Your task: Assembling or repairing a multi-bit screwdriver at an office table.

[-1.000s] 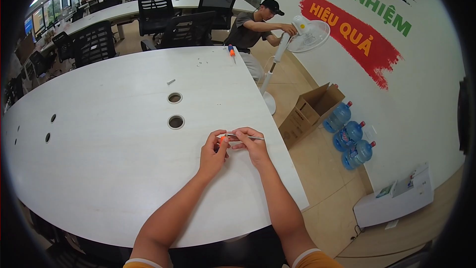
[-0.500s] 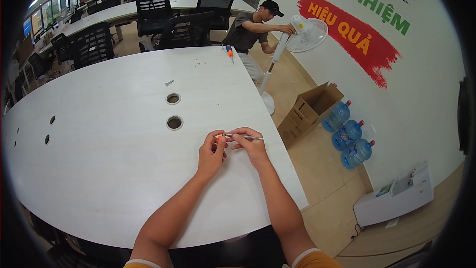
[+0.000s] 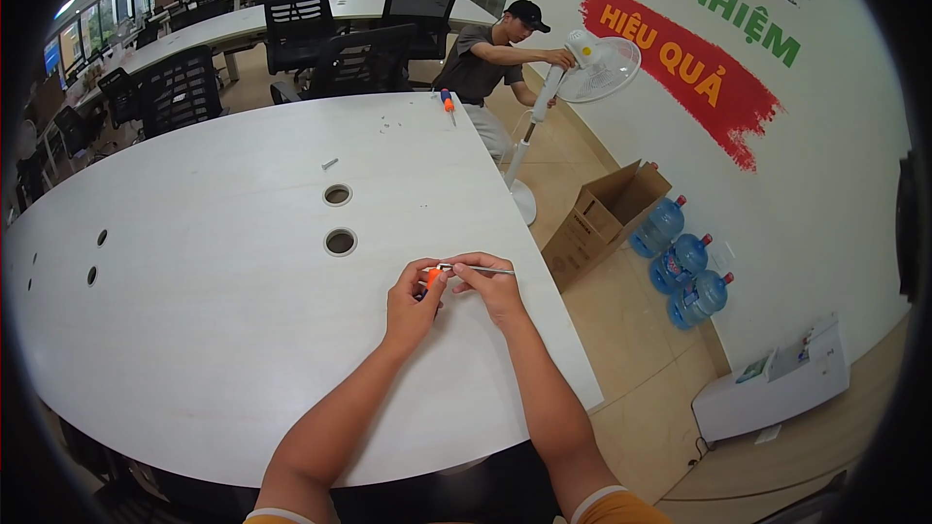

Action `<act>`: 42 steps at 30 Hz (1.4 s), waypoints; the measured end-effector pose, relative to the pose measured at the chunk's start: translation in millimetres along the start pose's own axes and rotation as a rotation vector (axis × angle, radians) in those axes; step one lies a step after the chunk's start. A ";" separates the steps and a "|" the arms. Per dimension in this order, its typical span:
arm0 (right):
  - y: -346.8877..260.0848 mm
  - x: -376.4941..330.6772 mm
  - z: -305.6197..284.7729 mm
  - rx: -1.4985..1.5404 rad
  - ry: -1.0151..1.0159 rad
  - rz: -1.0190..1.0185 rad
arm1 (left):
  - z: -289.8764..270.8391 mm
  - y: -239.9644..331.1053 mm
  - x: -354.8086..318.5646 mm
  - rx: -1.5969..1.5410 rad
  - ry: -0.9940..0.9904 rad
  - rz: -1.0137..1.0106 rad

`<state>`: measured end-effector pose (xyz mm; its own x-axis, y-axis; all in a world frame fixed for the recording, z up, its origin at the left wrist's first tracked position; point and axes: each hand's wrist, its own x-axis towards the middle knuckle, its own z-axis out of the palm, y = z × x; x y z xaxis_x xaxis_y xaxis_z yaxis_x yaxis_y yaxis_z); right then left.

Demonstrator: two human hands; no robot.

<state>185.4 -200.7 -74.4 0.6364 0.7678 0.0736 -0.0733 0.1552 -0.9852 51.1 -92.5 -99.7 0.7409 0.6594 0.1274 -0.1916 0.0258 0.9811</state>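
Over the white table (image 3: 223, 330), near its right edge, my two hands meet. My left hand (image 3: 412, 301) is closed round an orange and dark screwdriver handle (image 3: 434, 277), mostly covered by the fingers. In a pinch, my right hand (image 3: 490, 291) holds a thin metal screwdriver shaft (image 3: 497, 271), which points right. The shaft's left end is at the top of the handle; whether it sits inside cannot be made out.
A second screwdriver (image 3: 448, 103) lies at the table's far corner. Tiny loose parts (image 3: 390, 124) and a small bolt-like piece (image 3: 330, 164) lie nearer. Two round cable holes (image 3: 341, 242) open in the tabletop. Beyond, a person (image 3: 476, 63) handles a standing fan (image 3: 575, 63); a cardboard box (image 3: 592, 223) is on the floor.
The orange handle has turned in my left hand, so more of its orange top shows. My right hand has hardly moved. The person at the fan stays in place.
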 end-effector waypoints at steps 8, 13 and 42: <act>-3.8 -0.7 2.0 -0.018 0.004 -0.006 | 0.2 -3.6 0.1 -0.026 0.003 -0.003; -0.3 0.5 0.1 0.013 0.000 -0.003 | -0.6 -3.2 0.2 -0.020 -0.018 -0.012; 3.9 1.3 -1.8 0.045 -0.001 0.027 | -1.9 0.5 -0.4 -0.050 -0.004 -0.037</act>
<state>187.3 -200.1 -78.5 0.6326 0.7730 0.0471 -0.1248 0.1618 -0.9789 49.4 -91.3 -99.5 0.7504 0.6545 0.0921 -0.1960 0.0874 0.9767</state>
